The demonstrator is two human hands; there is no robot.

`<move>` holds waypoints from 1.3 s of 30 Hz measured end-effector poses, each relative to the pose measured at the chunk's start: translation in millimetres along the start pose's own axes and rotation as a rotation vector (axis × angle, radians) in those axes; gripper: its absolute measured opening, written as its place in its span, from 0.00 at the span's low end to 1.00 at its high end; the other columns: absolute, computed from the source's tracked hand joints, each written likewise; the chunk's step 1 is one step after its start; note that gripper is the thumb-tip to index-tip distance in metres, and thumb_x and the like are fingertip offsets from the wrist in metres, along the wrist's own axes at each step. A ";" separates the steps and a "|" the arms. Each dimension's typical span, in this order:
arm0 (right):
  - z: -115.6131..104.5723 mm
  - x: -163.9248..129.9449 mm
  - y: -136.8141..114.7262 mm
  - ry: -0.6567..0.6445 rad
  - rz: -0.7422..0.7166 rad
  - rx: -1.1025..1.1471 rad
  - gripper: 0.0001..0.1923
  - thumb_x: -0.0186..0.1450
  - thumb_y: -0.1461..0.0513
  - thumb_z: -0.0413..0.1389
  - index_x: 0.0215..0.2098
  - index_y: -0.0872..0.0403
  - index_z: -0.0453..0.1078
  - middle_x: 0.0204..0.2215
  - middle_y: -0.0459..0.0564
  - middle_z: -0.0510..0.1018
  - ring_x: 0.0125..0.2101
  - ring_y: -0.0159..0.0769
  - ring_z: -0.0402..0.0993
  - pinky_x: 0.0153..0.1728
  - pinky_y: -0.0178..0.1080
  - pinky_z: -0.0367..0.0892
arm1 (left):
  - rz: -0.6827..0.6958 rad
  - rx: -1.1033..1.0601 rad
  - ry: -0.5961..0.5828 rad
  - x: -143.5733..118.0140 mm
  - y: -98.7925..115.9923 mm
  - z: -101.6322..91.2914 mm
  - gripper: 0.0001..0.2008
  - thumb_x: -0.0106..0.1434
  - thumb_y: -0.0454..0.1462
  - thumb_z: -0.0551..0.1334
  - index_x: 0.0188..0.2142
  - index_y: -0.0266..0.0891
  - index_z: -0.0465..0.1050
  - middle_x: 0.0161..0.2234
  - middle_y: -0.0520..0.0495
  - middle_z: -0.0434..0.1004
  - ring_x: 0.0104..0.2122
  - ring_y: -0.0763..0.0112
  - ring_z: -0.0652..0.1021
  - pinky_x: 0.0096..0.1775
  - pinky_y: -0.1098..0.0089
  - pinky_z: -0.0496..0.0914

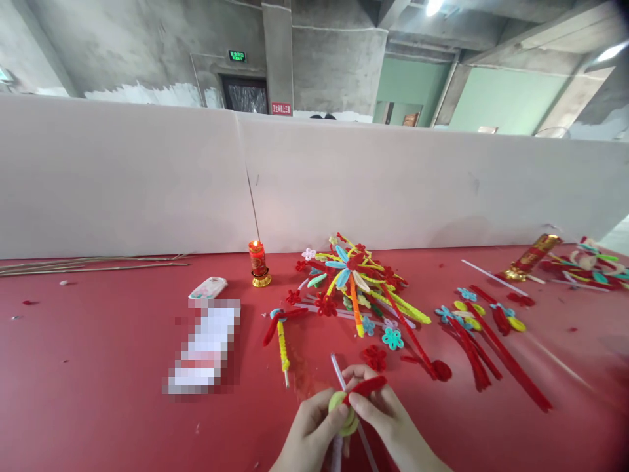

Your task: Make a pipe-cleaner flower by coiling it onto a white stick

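Low in the view, my left hand pinches a yellow-green pipe-cleaner loop on a thin white stick. Beside it, my right hand grips a red pipe cleaner lying against the same loop. Both hands hover just above the red table. A small red pipe-cleaner flower lies on the table just beyond my fingers.
A heap of coloured pipe-cleaner flowers lies mid-table, with a lit red candle to its left. More red pipe-cleaner pieces lie right. A blurred-out packet, thin sticks and a white partition behind.
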State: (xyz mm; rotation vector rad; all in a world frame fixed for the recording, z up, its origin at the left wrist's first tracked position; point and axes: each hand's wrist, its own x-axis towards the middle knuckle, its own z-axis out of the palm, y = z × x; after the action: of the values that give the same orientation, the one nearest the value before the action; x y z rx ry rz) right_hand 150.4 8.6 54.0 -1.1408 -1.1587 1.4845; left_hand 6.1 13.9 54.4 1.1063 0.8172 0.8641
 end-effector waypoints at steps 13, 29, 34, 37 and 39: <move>3.3 0.0 -3.8 0.047 -0.037 -0.106 0.18 0.58 0.51 0.54 0.42 0.52 0.65 0.42 0.51 0.71 0.44 0.42 0.68 0.44 0.40 0.64 | 0.021 0.104 0.025 1.5 -2.7 -2.0 0.20 0.54 0.51 0.58 0.25 0.35 0.63 0.22 0.54 0.55 0.24 0.75 0.57 0.27 0.73 0.53; 0.5 -0.8 -1.5 0.038 -0.055 -0.146 0.16 0.60 0.54 0.53 0.43 0.52 0.66 0.42 0.52 0.72 0.43 0.44 0.69 0.45 0.43 0.64 | 0.124 -0.119 -0.051 0.0 -2.4 3.1 0.15 0.56 0.46 0.60 0.31 0.40 0.57 0.22 0.58 0.56 0.23 0.78 0.57 0.26 0.75 0.52; -0.6 -0.8 1.6 0.022 -0.066 -0.142 0.14 0.61 0.55 0.52 0.43 0.51 0.66 0.43 0.51 0.71 0.45 0.43 0.67 0.46 0.43 0.63 | 0.155 -0.095 -0.091 -1.3 -5.4 1.7 0.13 0.58 0.45 0.59 0.31 0.40 0.58 0.22 0.58 0.56 0.23 0.78 0.57 0.26 0.75 0.52; -0.7 -0.8 2.0 0.016 -0.075 -0.148 0.14 0.61 0.55 0.52 0.44 0.50 0.65 0.44 0.51 0.70 0.46 0.43 0.66 0.47 0.44 0.62 | 0.160 -0.064 -0.088 -1.0 -6.5 0.3 0.12 0.59 0.45 0.58 0.31 0.40 0.58 0.22 0.58 0.56 0.23 0.77 0.57 0.26 0.75 0.53; -0.4 -0.9 2.3 0.012 -0.080 -0.149 0.14 0.61 0.55 0.52 0.44 0.50 0.65 0.44 0.51 0.70 0.46 0.43 0.66 0.47 0.43 0.62 | 0.166 -0.047 -0.087 -0.8 -7.2 -0.5 0.12 0.59 0.45 0.57 0.31 0.40 0.58 0.22 0.58 0.55 0.23 0.77 0.57 0.27 0.75 0.53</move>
State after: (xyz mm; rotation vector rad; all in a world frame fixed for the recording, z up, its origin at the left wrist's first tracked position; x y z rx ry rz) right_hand 150.7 7.4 51.8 -1.1875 -1.3087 1.3468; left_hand 6.5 11.8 47.4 1.1741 0.6361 0.9613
